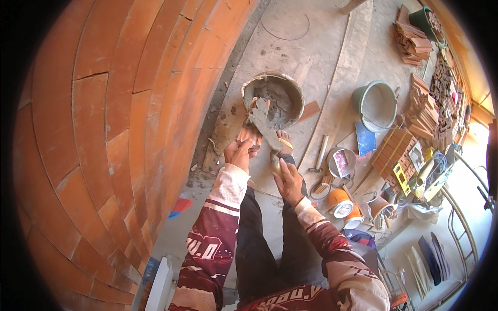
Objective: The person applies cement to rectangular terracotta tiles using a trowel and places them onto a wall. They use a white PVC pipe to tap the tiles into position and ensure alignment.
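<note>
My left hand (239, 154) grips the near end of a ribbed orange clay tile (248, 135), its fingers wrapped round the edge. In my right hand (289, 182) is the handle of a trowel (268, 136), its blade coated in grey mortar. The blade lies slantwise against the far end of the tile, where mortar sits on the surface. Both are over the near side of a round bucket (300, 98) holding wet grey mortar (280, 96). Part of the tile is hidden under the blade.
An orange tiled wall (119, 103) rises close on my left. To the right stand a green bucket (391, 111), a hammer (321, 153) and orange paint pails (340, 199). Stacked tiles (423, 109) and a yellow level (401, 179) lie farther right. A loose tile (310, 111) lies by the mortar bucket.
</note>
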`<state>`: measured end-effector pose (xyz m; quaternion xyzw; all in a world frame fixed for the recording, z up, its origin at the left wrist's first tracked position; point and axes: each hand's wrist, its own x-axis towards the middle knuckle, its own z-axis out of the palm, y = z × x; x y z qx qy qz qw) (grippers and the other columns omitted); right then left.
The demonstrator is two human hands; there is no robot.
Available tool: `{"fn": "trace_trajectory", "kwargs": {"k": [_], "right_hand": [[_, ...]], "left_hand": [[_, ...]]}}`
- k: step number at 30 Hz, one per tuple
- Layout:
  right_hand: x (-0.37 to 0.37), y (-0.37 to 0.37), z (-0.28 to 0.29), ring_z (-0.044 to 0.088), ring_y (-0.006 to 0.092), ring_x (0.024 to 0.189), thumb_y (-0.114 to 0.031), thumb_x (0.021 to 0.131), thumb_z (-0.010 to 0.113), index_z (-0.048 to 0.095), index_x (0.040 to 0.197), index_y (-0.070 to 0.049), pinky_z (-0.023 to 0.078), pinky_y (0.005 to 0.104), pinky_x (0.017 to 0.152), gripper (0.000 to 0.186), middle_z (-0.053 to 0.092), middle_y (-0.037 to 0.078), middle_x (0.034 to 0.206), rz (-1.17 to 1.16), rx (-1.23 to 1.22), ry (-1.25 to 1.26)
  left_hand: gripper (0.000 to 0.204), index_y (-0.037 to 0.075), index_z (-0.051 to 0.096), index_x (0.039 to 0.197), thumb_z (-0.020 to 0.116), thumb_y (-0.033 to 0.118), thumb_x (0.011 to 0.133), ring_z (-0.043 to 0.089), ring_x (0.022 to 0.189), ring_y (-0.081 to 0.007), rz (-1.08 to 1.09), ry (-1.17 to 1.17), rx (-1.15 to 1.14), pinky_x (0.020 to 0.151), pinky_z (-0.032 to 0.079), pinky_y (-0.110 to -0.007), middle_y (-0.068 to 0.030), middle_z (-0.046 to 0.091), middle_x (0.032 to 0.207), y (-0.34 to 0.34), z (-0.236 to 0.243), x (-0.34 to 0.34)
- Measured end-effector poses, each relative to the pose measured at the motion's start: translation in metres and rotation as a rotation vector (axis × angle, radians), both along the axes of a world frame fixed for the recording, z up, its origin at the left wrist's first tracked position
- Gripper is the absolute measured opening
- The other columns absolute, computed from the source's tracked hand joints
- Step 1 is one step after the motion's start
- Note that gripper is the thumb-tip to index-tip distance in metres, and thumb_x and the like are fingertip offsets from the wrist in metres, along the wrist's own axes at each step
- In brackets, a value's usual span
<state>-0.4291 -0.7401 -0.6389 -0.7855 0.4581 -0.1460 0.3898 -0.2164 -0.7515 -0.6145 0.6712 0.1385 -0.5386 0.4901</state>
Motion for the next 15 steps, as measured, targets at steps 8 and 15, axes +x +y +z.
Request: {"fn": "trace_trajectory", "kwargs": {"k": [8,15], "right_hand": [[-0.037,0.014,0.017,0.064,0.0297,0.085,-0.016,0.077,0.077,0.056,0.129,-0.007,0.053,0.0384,0.070,0.056,0.063,0.011,0.102,0.119,0.003,0.015],[-0.034,-0.039,0.065,0.064,0.0337,0.084,-0.015,0.083,0.069,0.054,0.133,-0.006,0.053,0.0397,0.070,0.054,0.062,0.016,0.100,0.132,0.307,0.036]], "left_hand": [[0.023,0.003,0.060,0.111,0.061,0.012,0.091,0.064,0.078,-0.0141,-0.083,-0.075,0.020,0.064,0.050,-0.027,-0.0064,0.067,0.098,0.028,-0.012,0.026],[0.020,-0.004,0.062,0.100,0.064,0.012,0.087,0.063,0.070,-0.0117,-0.212,-0.312,-0.064,0.061,0.051,-0.026,-0.0073,0.067,0.085,0.047,-0.017,0.031]]}}
